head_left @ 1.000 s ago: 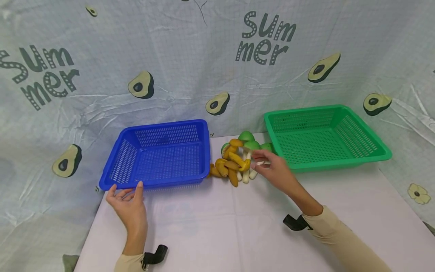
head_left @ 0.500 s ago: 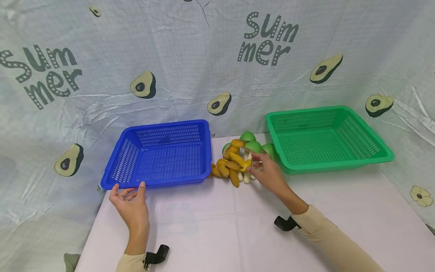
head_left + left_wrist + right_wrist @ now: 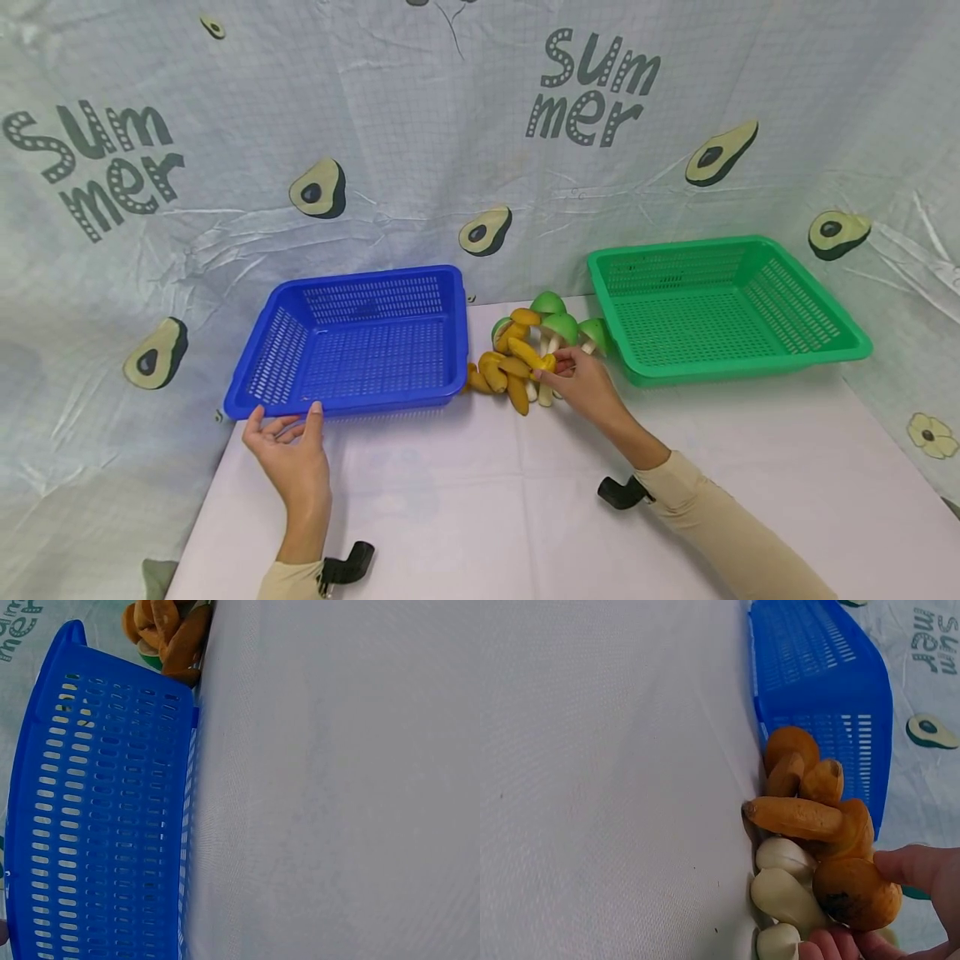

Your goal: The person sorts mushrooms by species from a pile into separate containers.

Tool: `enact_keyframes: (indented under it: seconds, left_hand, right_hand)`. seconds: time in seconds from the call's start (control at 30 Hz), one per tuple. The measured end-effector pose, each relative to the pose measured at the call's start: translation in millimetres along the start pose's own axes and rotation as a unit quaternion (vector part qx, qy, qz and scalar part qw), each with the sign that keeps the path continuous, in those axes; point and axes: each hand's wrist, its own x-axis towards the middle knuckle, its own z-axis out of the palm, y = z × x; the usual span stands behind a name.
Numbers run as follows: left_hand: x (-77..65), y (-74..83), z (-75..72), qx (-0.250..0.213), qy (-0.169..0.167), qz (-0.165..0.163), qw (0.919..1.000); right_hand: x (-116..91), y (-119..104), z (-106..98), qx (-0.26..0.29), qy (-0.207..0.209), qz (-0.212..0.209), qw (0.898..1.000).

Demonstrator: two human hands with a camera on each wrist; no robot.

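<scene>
In the head view my right hand (image 3: 588, 387) pinches the round cap of a yellow-brown mushroom (image 3: 527, 354) at the right side of a pile. From the right wrist, its thumb lies on top of that cap (image 3: 855, 892) and the fingers sit below it. Other brown mushrooms (image 3: 517, 393) lie to the left, and green-capped mushrooms (image 3: 558, 328) with pale stems lie behind. At the near left rim of the blue basket (image 3: 457, 333), my left hand (image 3: 292, 462) holds on, thumb at the edge and fingers partly hidden under it.
A green basket (image 3: 630, 367) stands to the right of the pile, against the printed cloth backdrop (image 3: 405, 125). The pile lies between both baskets, close to the blue one's right wall. White cloth (image 3: 450, 508) covers the table in front.
My right hand has moved left and slightly down onto the yellow-brown mushroom's cap, its fingers closing there. The left hand stays at the blue basket's rim.
</scene>
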Motion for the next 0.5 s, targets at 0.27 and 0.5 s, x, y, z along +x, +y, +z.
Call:
enact_keyframes:
  seconds: [0.27,0.5]
  left_hand:
    - [0.4,0.2,0.5,0.000,0.002,0.002,1.0000]
    - [0.6,-0.2,0.2,0.001,0.002,0.003,1.0000]
  right_hand:
    - [-0.3,1.8,-1.5,0.017,-0.003,0.001,1.000]
    - [-3.0,1.3,-3.6,0.057,0.001,0.000,0.998]
